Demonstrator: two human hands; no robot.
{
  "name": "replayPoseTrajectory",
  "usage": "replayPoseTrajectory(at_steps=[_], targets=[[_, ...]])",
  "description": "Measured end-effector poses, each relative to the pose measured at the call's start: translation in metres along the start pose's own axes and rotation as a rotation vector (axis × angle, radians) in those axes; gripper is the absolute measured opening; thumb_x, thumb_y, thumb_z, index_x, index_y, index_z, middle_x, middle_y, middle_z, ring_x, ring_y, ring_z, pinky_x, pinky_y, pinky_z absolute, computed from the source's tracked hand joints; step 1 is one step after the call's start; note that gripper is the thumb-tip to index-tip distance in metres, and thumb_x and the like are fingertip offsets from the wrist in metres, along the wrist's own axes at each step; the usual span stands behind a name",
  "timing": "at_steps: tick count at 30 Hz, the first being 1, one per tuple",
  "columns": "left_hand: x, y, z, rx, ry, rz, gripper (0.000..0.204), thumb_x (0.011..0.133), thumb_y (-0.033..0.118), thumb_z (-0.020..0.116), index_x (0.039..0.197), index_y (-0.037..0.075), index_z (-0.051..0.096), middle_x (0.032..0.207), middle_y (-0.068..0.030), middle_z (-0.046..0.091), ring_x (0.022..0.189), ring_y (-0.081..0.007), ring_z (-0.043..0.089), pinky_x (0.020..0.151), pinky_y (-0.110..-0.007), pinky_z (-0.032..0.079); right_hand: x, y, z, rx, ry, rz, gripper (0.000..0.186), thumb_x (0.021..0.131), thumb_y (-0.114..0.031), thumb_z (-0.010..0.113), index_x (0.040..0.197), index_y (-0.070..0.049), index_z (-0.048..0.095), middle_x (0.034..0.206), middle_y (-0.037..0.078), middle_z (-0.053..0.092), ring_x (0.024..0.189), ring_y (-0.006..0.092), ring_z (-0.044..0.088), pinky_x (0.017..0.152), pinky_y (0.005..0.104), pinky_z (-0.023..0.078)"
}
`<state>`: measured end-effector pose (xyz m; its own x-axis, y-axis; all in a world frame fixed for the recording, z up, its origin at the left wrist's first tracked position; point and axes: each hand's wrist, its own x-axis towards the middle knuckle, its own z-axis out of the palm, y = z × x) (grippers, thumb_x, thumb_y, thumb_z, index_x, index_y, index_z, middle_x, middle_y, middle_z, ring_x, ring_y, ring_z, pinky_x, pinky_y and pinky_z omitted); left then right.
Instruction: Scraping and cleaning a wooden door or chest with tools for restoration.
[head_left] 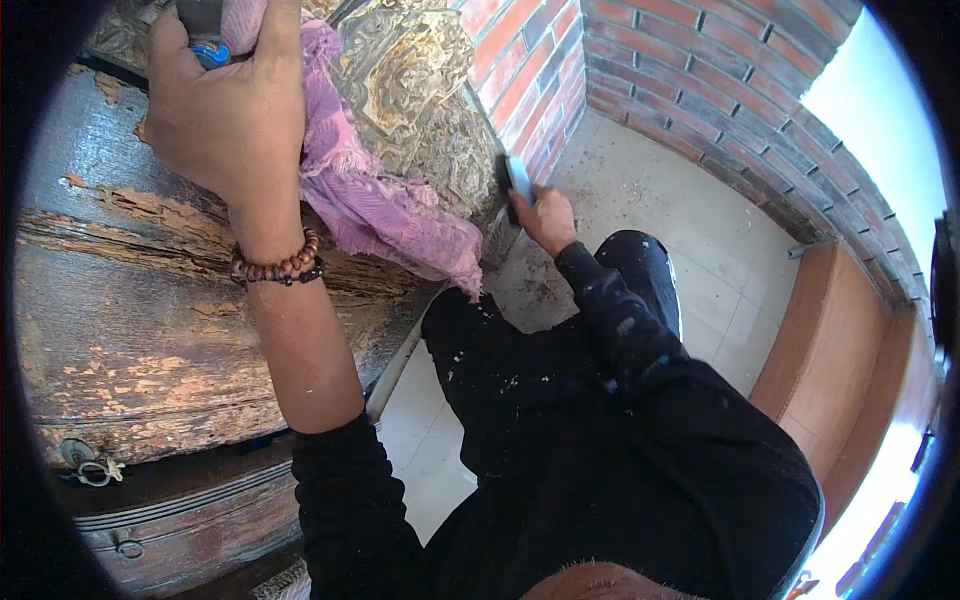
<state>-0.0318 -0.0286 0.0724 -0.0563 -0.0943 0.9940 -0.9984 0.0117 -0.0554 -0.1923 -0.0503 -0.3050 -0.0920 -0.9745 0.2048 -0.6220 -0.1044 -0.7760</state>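
My left hand [225, 120] is closed at the upper left around a dark object with a blue part [208, 52] and some pink fabric. Beside it a frayed pink-purple cloth [390, 225] lies over a weathered carved panel [400, 80] with ornate relief. My right hand [548, 220] grips a pale, slim tool [519, 178] at the panel's right edge; its working end is unclear. Under my left forearm is old wooden furniture [130, 340] with flaking surface and metal ring pulls [95, 470].
A brick wall [700, 70] surrounds the corner at the back and right. Debris dots the tiled floor [720, 250] and lies below my right hand. A brown wooden board structure [830, 340] stands at the right. My dark-clad knees [640, 260] are close to the furniture.
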Motion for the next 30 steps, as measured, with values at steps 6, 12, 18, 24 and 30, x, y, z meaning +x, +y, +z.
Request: replayPoseTrajectory(at_steps=[6, 12, 18, 24, 30], targets=[[0.002, 0.001, -0.016, -0.048, -0.133, -0.097, 0.068, 0.069, 0.058, 0.080, 0.105, 0.002, 0.070, 0.099, -0.0196, 0.072, 0.092, -0.0351, 0.068, 0.082, -0.042, 0.052, -0.021, -0.005, -0.039, -0.070, -0.132, 0.028, 0.049, 0.090, -0.047, 0.063, 0.088, 0.001, 0.072, 0.075, 0.027, 0.067, 0.075, 0.0437, 0.068, 0.069, 0.0527, 0.054], [0.002, -0.002, -0.011, -0.041, -0.132, -0.083, 0.066, 0.069, 0.058, 0.080, 0.103, 0.002, 0.070, 0.095, -0.0178, 0.072, 0.087, -0.0351, 0.068, 0.080, -0.042, 0.051, -0.062, 0.021, 0.021, 0.090, -0.228, 0.178, 0.050, 0.092, -0.045, 0.062, 0.092, 0.004, 0.070, 0.071, 0.026, 0.066, 0.069, 0.0401, 0.069, 0.066, 0.0479, 0.054], [0.004, 0.005, -0.011, -0.082, -0.084, -0.103, 0.067, 0.067, 0.058, 0.081, 0.103, 0.003, 0.070, 0.096, -0.0166, 0.072, 0.088, -0.0337, 0.068, 0.080, -0.042, 0.051, -0.026, -0.014, 0.015, 0.342, 0.120, 0.174, 0.050, 0.100, -0.031, 0.051, 0.142, -0.004, 0.046, 0.091, 0.033, 0.065, 0.079, 0.0427, 0.069, 0.069, 0.0514, 0.053], [-0.001, 0.006, -0.008, -0.109, -0.086, -0.097, 0.066, 0.068, 0.056, 0.082, 0.104, 0.001, 0.071, 0.099, -0.0166, 0.073, 0.091, -0.0321, 0.069, 0.082, -0.040, 0.052, -0.070, -0.015, 0.040, 0.416, 0.172, -0.090, 0.053, 0.101, -0.022, 0.046, 0.151, -0.009, 0.035, 0.096, 0.035, 0.063, 0.081, 0.0503, 0.064, 0.070, 0.0541, 0.053], [0.002, -0.001, -0.009, -0.063, -0.097, -0.106, 0.067, 0.069, 0.054, 0.082, 0.105, -0.001, 0.070, 0.102, -0.0180, 0.072, 0.094, -0.0321, 0.068, 0.084, -0.042, 0.051, -0.060, -0.036, 0.048, 0.273, 0.172, -0.015, 0.053, 0.101, -0.020, 0.047, 0.151, -0.008, 0.036, 0.092, 0.033, 0.065, 0.080, 0.0487, 0.066, 0.068, 0.0547, 0.052]])
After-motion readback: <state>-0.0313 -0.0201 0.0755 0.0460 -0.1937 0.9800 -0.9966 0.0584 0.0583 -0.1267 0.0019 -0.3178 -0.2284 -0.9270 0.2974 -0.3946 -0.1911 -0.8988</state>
